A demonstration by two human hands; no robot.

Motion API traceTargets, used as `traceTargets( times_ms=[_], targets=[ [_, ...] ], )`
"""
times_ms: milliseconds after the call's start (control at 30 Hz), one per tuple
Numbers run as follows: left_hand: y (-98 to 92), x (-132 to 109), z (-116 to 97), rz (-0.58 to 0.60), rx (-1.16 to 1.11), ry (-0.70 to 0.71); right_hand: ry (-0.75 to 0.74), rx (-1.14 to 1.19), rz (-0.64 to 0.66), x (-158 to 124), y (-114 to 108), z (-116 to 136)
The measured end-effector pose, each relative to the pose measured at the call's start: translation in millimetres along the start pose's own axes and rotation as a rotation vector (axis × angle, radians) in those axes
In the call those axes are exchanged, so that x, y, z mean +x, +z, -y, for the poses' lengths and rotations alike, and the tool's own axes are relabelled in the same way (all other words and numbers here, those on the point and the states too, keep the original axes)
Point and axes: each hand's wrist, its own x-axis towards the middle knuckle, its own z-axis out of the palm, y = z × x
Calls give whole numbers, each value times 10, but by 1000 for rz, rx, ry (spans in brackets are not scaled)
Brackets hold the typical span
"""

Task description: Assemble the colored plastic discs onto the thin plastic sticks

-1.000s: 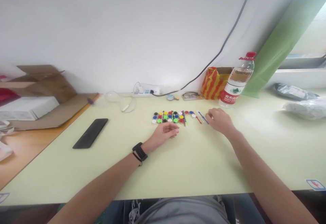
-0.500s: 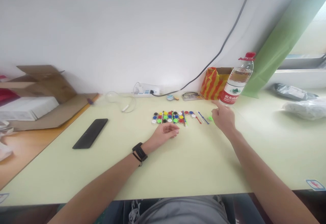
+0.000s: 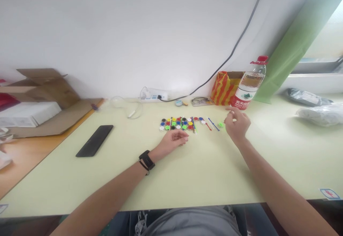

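Note:
My left hand (image 3: 174,142) rests on the table, loosely curled, with nothing visible in it. Just beyond it lie rows of small round coloured pieces with clear rims, including a yellow disc (image 3: 190,123), with thin plastic sticks between them. To their right are a red arrow-shaped stick (image 3: 208,125), a white stick (image 3: 210,123) and a blue stick (image 3: 215,124). A lone green disc (image 3: 220,125) sits just left of my right hand (image 3: 238,125). That hand's fingers are closed together in front of the water bottle (image 3: 247,89); anything inside them is hidden.
A black phone (image 3: 94,141) lies at left, beside cardboard and a white box (image 3: 29,114). Along the wall are a power strip (image 3: 154,96), glasses (image 3: 200,101) and a red-yellow striped bag (image 3: 225,87). Plastic-wrapped packages (image 3: 321,114) lie at right.
My right hand has shifted slightly right and curled in its index finger, which pointed outward before. My left hand has stayed in place.

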Motion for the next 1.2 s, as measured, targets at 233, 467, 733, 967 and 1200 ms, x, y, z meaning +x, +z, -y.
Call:
traceTargets(
  times_ms=[233, 467, 733, 967, 1200],
  targets=[
    [-8, 3, 13, 17, -5, -16, 21, 234, 86, -29, 69, 13],
    [-9, 6, 31, 14, 3, -2, 171, 310, -2, -59, 50, -15],
    [-18, 6, 30, 24, 13, -3, 60, 438, 25, 32, 49, -7],
    [-4, -2, -1, 24, 13, -4, 98, 603, 156, -20, 39, 9],
    [5, -9, -22, 11, -13, -11, 42, 511, 239, -64, 59, 7]
  ],
)
